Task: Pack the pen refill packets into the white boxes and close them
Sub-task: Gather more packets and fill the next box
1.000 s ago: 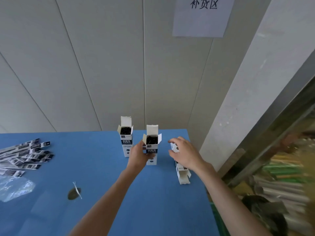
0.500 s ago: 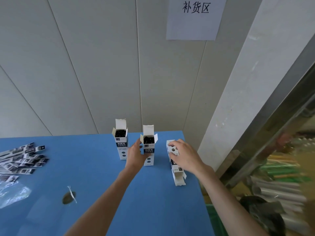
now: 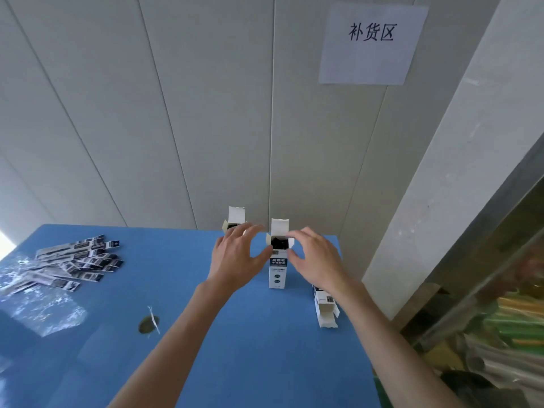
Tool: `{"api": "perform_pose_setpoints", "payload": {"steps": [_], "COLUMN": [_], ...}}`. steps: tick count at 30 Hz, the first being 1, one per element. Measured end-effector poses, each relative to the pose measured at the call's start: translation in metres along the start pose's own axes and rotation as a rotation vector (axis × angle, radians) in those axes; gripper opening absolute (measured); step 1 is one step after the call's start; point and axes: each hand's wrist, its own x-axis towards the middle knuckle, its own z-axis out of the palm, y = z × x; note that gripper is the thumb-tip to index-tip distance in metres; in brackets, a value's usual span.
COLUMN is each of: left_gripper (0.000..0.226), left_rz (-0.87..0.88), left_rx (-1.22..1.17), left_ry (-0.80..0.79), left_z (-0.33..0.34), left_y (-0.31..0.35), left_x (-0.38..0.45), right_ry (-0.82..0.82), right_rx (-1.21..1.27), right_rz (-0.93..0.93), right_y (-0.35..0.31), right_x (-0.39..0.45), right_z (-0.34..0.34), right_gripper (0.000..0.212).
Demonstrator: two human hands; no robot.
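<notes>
Standing upright at frame centre on the blue table point(image 3: 235, 363) are two white boxes, the middle box point(image 3: 278, 262) and a rear box point(image 3: 234, 220), both with flaps open; a third box point(image 3: 325, 309) is lying flat at lower right. The left hand point(image 3: 235, 260) and right hand point(image 3: 319, 260) are flanking the middle box with fingers loosely spread, grasping nothing. Refill packets point(image 3: 79, 260), too overlapped to count, are lying at left, beside clear plastic wrap point(image 3: 44, 307).

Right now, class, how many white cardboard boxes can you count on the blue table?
3. One open white cardboard box stands between the hands; another open box stands behind the left hand; a third lies flat under the right forearm, partly hidden.
</notes>
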Motion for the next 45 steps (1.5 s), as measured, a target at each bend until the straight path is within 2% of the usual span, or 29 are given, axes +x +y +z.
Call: {"api": "perform_pose_setpoints", "payload": {"steps": [4, 11, 22, 34, 39, 45], "left_gripper": [0.054, 0.060, 0.065, 0.065, 0.065, 0.071], "left_rz": [-0.010, -0.163, -0.361, -0.438, -0.458, -0.485], "left_rx": [0.115, 0.219, 0.244, 0.251, 0.238, 0.215], "left_ry": [0.035, 0.052, 0.085, 0.037, 0.008, -0.048], "left_z": [-0.022, -0.068, -0.160, -0.273, -0.298, -0.308], "left_y": [-0.013, -0.057, -0.172, -0.344, -0.398, -0.454], "left_x": [-0.011, -0.053, -0.159, -0.290, -0.309, -0.290], "right_ry": [0.010, -0.050, -0.158, -0.234, -0.263, -0.290], "right_rx": [0.005, 0.012, 0.056, 0.032, 0.017, 0.013], "right_rz": [-0.053, -0.192, -0.362, -0.319, -0.272, -0.213], "right_y": [-0.024, -0.080, -0.237, -0.420, -0.457, -0.481], "right_x": [0.009, 0.019, 0.011, -0.028, -0.023, 0.009], "right_z": [0.000, 0.025, 0.107, 0.219, 0.249, 0.284], "right_gripper": [0.035, 0.038, 0.040, 0.041, 0.042, 0.042]}}
